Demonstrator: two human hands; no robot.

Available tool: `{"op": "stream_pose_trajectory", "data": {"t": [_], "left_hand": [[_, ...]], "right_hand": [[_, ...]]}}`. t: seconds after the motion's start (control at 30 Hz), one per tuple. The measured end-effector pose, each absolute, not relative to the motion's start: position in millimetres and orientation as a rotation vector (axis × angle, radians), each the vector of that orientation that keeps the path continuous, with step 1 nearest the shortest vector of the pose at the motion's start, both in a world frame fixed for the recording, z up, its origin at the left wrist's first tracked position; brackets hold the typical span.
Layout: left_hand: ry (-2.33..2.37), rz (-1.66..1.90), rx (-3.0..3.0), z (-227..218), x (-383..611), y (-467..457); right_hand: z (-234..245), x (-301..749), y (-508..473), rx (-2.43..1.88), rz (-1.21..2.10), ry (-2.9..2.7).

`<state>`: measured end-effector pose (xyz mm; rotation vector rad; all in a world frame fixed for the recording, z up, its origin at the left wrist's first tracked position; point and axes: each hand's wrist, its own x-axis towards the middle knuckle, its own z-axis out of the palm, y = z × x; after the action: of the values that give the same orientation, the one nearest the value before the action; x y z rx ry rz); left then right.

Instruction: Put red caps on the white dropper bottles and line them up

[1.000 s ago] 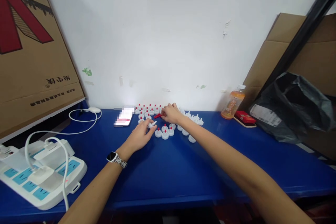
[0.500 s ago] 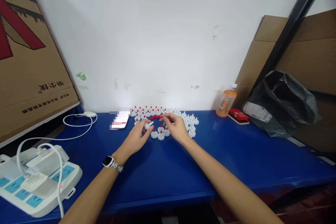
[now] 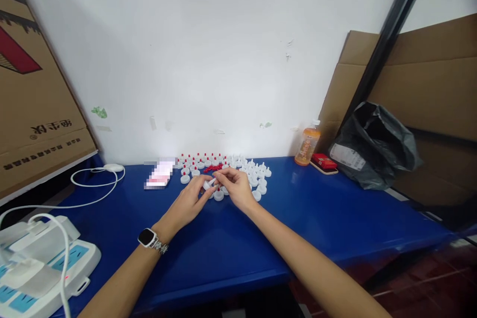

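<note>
A white nozzle cap (image 3: 208, 185) is pinched between the thumb and fingers of my left hand (image 3: 189, 198), its spout pointing up to the right. My right hand (image 3: 238, 190) is closed in a pinch at the tip of that spout; whatever its fingertips hold is too small and hidden to make out. Just behind the hands lies a pile of small red tip caps (image 3: 213, 168). White nozzle caps with red tips (image 3: 185, 178) stand in rows at the back left, and one red-tipped cap (image 3: 218, 196) stands in front, close below my fingers. Plain white nozzle caps (image 3: 262, 189) spread out on the right.
The blue table (image 3: 223, 253) runs along a white wall. A phone (image 3: 161, 175) lies left of the caps, and a power strip (image 3: 80, 268) with white cables sits near left. At the right are an orange drink bottle (image 3: 307, 144), a red box (image 3: 323, 161) and a grey plastic bag (image 3: 376, 149).
My right hand has moved from beside the red pile toward my left hand, and its fingertips now meet the spout. The camera view has turned slightly right.
</note>
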<state>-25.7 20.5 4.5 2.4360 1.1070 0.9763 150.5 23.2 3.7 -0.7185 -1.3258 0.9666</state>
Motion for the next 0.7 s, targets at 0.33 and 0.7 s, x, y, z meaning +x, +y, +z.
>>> {"op": "stream_pose_trajectory", "data": {"t": [0.33, 0.7], "left_hand": [[1.141, 0.999, 2.475, 4, -25, 19], [1.150, 1.045, 2.526, 7, -19, 12]], "right_hand": [[9, 150, 19, -0.767, 0.837, -1.327], [5, 139, 17, -0.715, 0.950, -1.176]]}}
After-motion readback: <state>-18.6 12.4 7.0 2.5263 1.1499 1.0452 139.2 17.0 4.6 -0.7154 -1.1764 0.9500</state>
